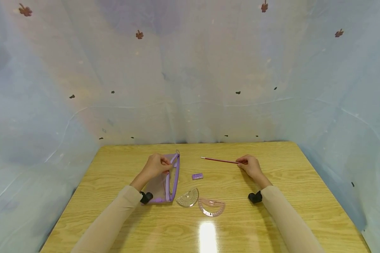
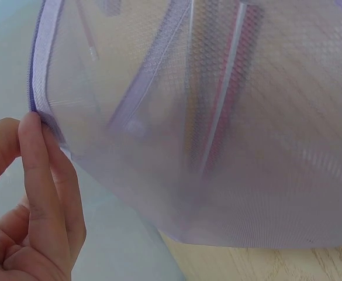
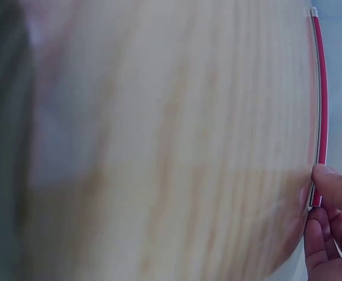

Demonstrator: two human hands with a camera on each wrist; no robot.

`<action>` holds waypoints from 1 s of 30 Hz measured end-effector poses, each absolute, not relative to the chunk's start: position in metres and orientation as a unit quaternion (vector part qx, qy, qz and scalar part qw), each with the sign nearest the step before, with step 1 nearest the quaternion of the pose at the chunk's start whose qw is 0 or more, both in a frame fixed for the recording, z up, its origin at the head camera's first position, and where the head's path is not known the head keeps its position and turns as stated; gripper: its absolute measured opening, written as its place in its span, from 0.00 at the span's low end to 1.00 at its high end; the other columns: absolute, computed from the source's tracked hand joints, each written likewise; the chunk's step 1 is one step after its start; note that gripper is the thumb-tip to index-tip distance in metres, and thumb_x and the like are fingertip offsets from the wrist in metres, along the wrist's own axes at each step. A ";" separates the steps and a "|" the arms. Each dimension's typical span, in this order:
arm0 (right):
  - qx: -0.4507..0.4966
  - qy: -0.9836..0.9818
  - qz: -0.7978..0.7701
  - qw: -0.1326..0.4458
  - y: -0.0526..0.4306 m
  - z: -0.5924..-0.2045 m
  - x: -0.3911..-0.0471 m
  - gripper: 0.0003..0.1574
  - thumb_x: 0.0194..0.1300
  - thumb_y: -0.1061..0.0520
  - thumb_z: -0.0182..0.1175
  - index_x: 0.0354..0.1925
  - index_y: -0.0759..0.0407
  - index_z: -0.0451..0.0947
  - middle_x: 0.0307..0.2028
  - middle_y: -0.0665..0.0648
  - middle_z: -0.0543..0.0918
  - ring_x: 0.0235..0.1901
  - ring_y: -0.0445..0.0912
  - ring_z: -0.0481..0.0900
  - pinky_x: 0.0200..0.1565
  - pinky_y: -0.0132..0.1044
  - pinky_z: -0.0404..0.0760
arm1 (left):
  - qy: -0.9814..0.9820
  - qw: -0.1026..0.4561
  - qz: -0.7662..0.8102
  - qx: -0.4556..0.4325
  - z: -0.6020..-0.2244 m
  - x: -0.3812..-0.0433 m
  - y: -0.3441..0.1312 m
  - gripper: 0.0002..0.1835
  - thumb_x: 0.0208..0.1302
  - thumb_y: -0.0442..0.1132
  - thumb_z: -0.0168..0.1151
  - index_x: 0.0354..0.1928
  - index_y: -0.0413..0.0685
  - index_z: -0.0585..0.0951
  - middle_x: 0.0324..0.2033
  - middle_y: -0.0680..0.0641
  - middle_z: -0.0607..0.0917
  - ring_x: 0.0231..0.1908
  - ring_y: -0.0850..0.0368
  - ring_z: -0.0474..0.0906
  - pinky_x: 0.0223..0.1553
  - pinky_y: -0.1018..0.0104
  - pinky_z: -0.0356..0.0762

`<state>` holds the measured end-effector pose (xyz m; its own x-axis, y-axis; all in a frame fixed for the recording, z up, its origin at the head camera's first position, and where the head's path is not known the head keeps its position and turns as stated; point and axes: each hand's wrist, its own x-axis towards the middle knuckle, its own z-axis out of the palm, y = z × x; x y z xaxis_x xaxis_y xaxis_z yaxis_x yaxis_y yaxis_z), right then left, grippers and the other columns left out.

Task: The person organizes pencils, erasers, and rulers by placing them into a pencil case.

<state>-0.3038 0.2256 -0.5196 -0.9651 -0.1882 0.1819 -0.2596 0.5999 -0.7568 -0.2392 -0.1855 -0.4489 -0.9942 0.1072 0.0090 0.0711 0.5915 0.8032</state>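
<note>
My left hand (image 1: pixel 156 166) pinches the zipped edge of a purple mesh pencil case (image 1: pixel 156 188), lifting that side so its mouth gapes toward the right. Through the mesh in the left wrist view, a yellowish stick-like item (image 2: pixel 197 76) and a red one with a white stripe (image 2: pixel 232 76) show inside. On the right side, my right hand (image 1: pixel 251 166) holds a red pencil (image 1: pixel 220 160) by one end between thumb and fingers. The pencil's white-tipped end points left toward the case, and in the right wrist view the pencil (image 3: pixel 323 88) runs along the table's far side.
Between the hands lies a purple eraser (image 1: pixel 197 176) on the wooden table (image 1: pixel 256 228). Nearer the front are a clear protractor (image 1: pixel 188 198) and a pink protractor (image 1: pixel 212 212), side by side. A patterned curtain (image 1: pixel 190 77) hangs behind and around the table.
</note>
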 end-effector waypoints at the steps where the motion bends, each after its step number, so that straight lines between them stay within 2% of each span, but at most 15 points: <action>1: 0.126 -0.894 0.427 0.040 0.226 -0.520 -0.304 0.08 0.64 0.70 0.65 0.43 0.72 0.84 0.39 0.66 0.82 0.39 0.57 0.79 0.40 0.41 0.80 | 0.891 0.020 0.450 0.051 -0.449 -0.239 -0.186 0.04 0.60 0.29 0.70 0.29 0.36 0.86 0.21 0.48 0.85 0.20 0.54 0.84 0.30 0.53 0.87; 6: 0.131 -0.898 0.418 0.041 0.225 -0.520 -0.303 0.07 0.65 0.69 0.64 0.41 0.72 0.84 0.38 0.65 0.81 0.38 0.57 0.78 0.40 0.43 0.78 | 0.889 0.021 0.454 0.050 -0.450 -0.239 -0.186 0.04 0.60 0.29 0.70 0.29 0.36 0.85 0.21 0.48 0.85 0.21 0.52 0.85 0.31 0.52 0.87; 13: 0.135 -0.906 0.398 0.051 0.222 -0.518 -0.301 0.05 0.65 0.69 0.64 0.39 0.71 0.84 0.37 0.65 0.80 0.38 0.58 0.77 0.41 0.50 0.79 | 0.891 0.027 0.451 0.050 -0.451 -0.239 -0.188 0.06 0.61 0.30 0.69 0.33 0.31 0.85 0.21 0.48 0.85 0.23 0.49 0.86 0.32 0.51 0.87; 30: 0.154 -0.913 0.369 0.075 0.221 -0.517 -0.303 0.03 0.66 0.70 0.62 0.37 0.71 0.83 0.34 0.63 0.81 0.35 0.56 0.78 0.39 0.49 0.79 | 0.890 0.028 0.453 0.045 -0.447 -0.237 -0.188 0.04 0.61 0.30 0.69 0.30 0.35 0.86 0.21 0.48 0.85 0.24 0.48 0.86 0.33 0.50 0.87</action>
<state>-0.3032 0.2215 -0.5172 -0.9412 -0.2268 0.2505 -0.3372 0.6798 -0.6513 -0.2374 -0.1881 -0.4474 -0.9945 0.1048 -0.0084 0.0549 0.5856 0.8087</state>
